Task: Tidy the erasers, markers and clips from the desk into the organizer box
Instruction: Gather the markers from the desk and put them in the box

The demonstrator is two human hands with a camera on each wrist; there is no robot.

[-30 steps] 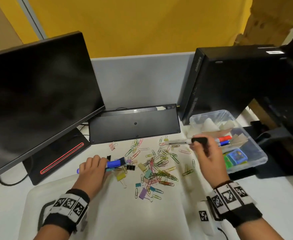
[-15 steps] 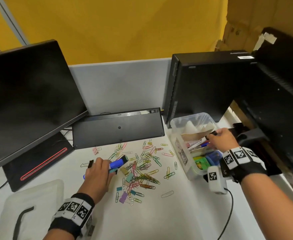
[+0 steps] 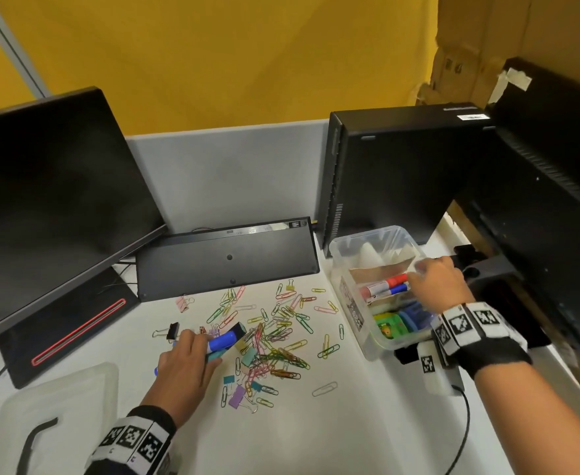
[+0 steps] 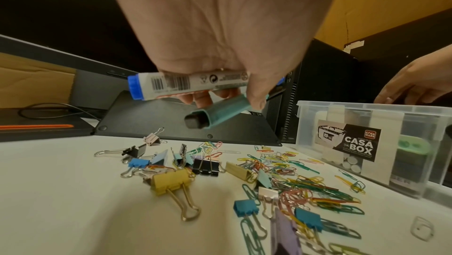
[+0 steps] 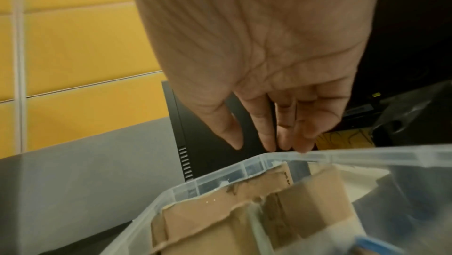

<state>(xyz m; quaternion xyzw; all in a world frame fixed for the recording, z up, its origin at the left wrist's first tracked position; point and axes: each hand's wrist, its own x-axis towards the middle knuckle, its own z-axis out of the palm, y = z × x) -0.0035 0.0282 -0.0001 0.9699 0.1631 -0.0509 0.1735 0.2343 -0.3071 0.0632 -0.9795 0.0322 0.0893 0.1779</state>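
Head view first: my left hand is curled around two things at once, a blue marker and a teal eraser with a dark tip, both lifted just above the desk over the near-left part of the clip pile. From the left wrist I see the thumb pressing the eraser against the marker's barrel. My right hand hangs over the far-right rim of the organizer box, fingers straight and relaxed, gripping nothing; the right wrist view shows the fingertips just at the rim.

Inside the box, a red marker and another blue marker lie in the middle compartment, and green and blue items fill the near one, probably erasers, though I cannot be sure.

I judge the task roughly midway. The pair in my left hand comes next, and then the long part: paper clips and binder clips are strewn across the middle of the desk, none boxed that I can make out.
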